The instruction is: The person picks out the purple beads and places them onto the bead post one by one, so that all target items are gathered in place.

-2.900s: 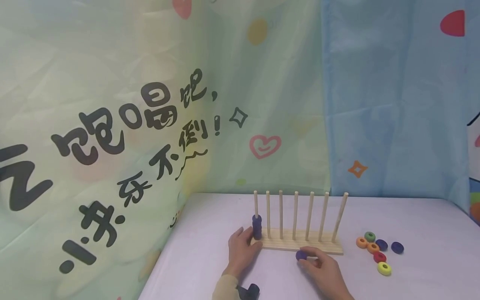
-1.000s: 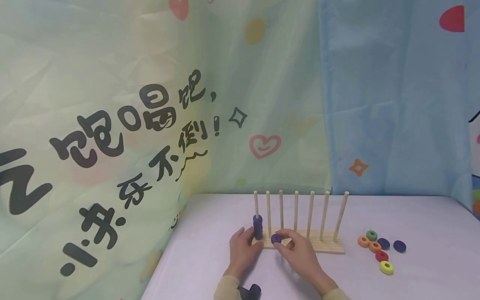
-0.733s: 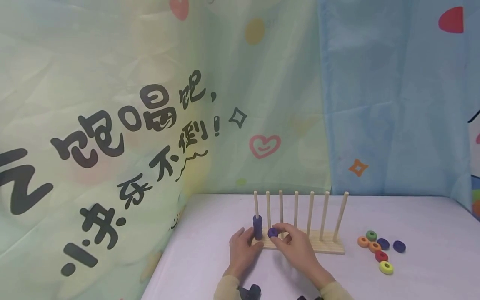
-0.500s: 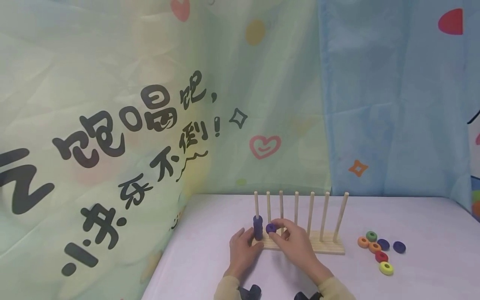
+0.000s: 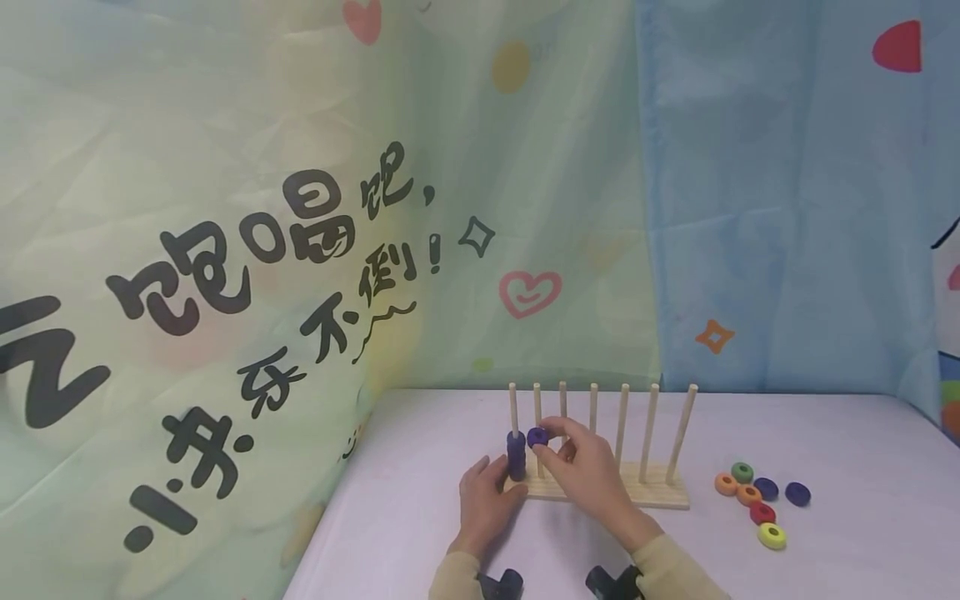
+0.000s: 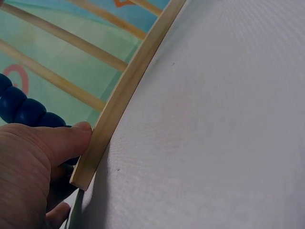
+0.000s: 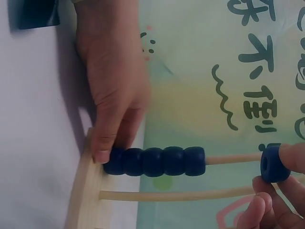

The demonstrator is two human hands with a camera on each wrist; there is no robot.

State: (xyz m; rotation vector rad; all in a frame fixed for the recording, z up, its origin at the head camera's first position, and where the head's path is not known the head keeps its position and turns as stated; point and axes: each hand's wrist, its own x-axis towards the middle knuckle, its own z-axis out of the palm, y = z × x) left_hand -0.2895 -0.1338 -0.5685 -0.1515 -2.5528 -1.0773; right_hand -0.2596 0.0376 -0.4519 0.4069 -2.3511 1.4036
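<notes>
A wooden peg stand [image 5: 652, 493] with several upright pegs stands on the table. Its leftmost peg carries a stack of dark blue beads [image 5: 515, 457], also clear in the right wrist view. My left hand [image 5: 483, 507] grips the base's left end, thumb [image 6: 71, 142] on the front edge beside the lowest bead. Between thumb and fingertips my right hand [image 5: 588, 473] pinches one more dark blue bead [image 7: 269, 164]. It is up beside the top of the stack, and its hole shows. In the right wrist view this bead overlaps the upper part of the leftmost peg.
Loose beads lie right of the stand: green [image 5: 742, 472], orange [image 5: 724, 483], dark blue [image 5: 798, 494], red [image 5: 762, 512] and yellow [image 5: 772, 536] among them. A printed curtain [image 5: 525, 208] hangs behind the white table [image 5: 397, 500].
My right hand has carried the dark blue bead leftward from in front of the stand, then up along the left pegs. My left hand has stayed at the base's left end.
</notes>
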